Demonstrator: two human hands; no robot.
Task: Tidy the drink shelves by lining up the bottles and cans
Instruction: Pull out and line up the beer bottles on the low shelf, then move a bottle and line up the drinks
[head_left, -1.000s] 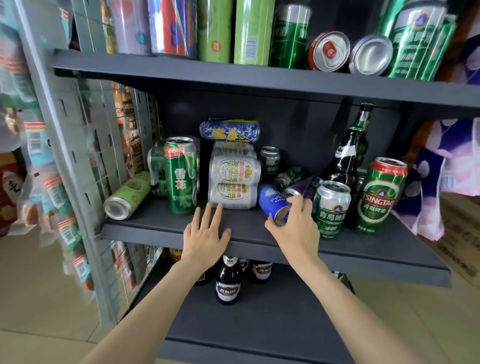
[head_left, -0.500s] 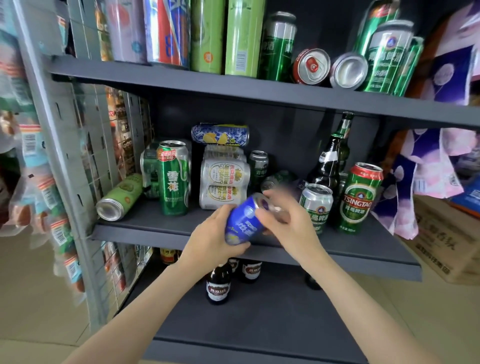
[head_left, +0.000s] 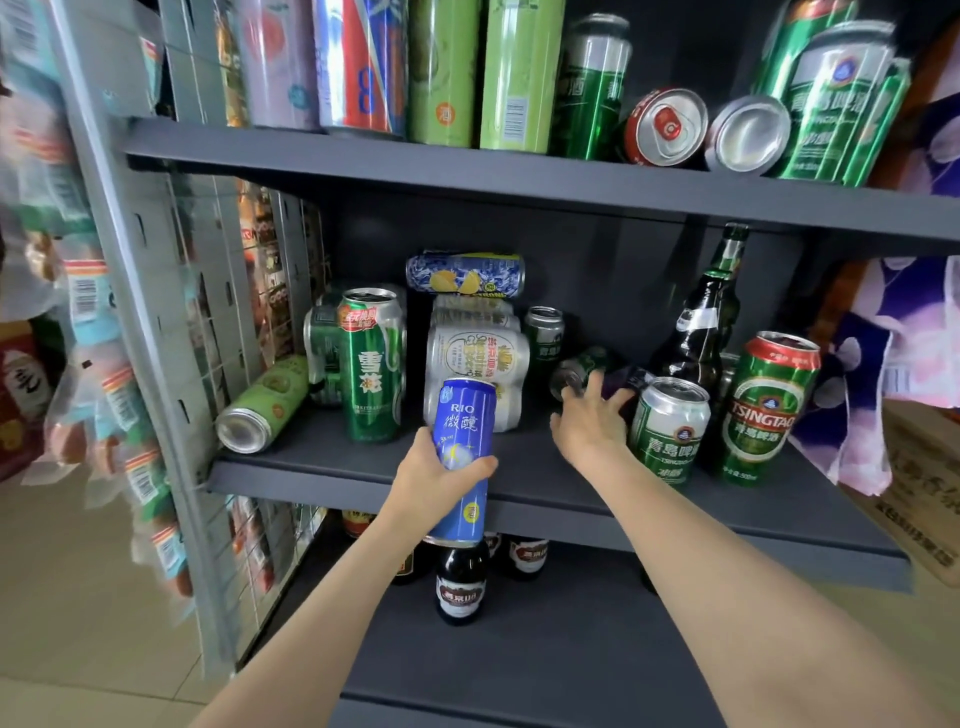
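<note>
Blue RIO can (head_left: 464, 457) was upright in the left hand (head_left: 434, 480), grip closed around its lower half, thumb across the front. It was held in front of the middle shelf (head_left: 571, 506), its base below the shelf's front edge, not resting on anything.

Right hand (head_left: 589, 421) reached over the middle shelf with grip wide open, fingers spread, holding nothing. Fingertips were near a dark can (head_left: 576, 371) lying on its side and a purple can (head_left: 626, 379) just beside it; contact could not be told.

On that shelf: silver-green can (head_left: 670, 428) upright just right of the right hand, Tsingtao can (head_left: 763, 408) upright further right, dark bottle (head_left: 698, 332) behind them. White can pack (head_left: 475, 364) stood behind the RIO can, with a blue-yellow can (head_left: 465, 274) lying on top. Snow can (head_left: 371, 364) stood upright to the left; a lime can (head_left: 262, 402) lay on its side at the far left.

Top shelf (head_left: 363, 156) carried upright cans and two tipped ones (head_left: 667, 127). Bottles (head_left: 462, 579) stood on the bottom shelf.
</note>
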